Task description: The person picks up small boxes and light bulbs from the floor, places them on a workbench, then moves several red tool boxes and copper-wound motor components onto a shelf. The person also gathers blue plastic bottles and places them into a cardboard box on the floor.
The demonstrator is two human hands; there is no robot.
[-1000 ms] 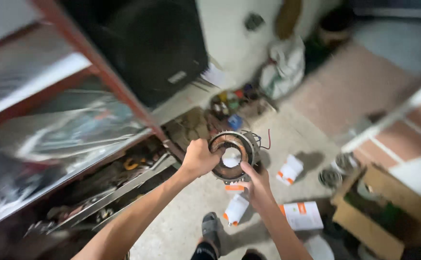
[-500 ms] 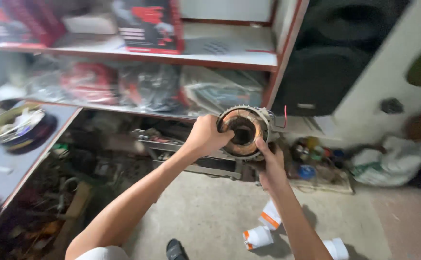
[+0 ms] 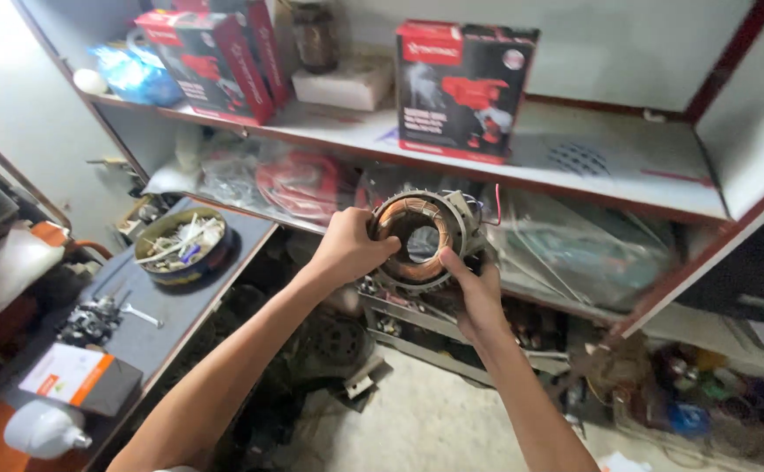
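- The left hand (image 3: 347, 249) grips the left rim of a round motor stator (image 3: 419, 238), fingers curled tight over the metal edge, thumb across the front near the copper winding.
- The right hand (image 3: 476, 293) cups the same stator from below and to the right, its fingers (image 3: 452, 267) closed on the lower rim, so the weight sits in the palm while the other hand steadies it.
- The stator is held up in the air in front of the shelving, its open bore facing the camera (a pose that seems to let the person look straight through the ring of windings); thin wires (image 3: 487, 205), one of them red, stick out at its upper right.
- Behind it, a red and black tool box (image 3: 465, 87) stands upright on the white shelf (image 3: 609, 166), with similar boxes (image 3: 225, 57) farther left.
- At the left, a grey bench (image 3: 172, 306) carries a bowl of odds and ends (image 3: 181, 245), a small dark mechanical part (image 3: 89, 322) and an orange and white carton (image 3: 76, 376).
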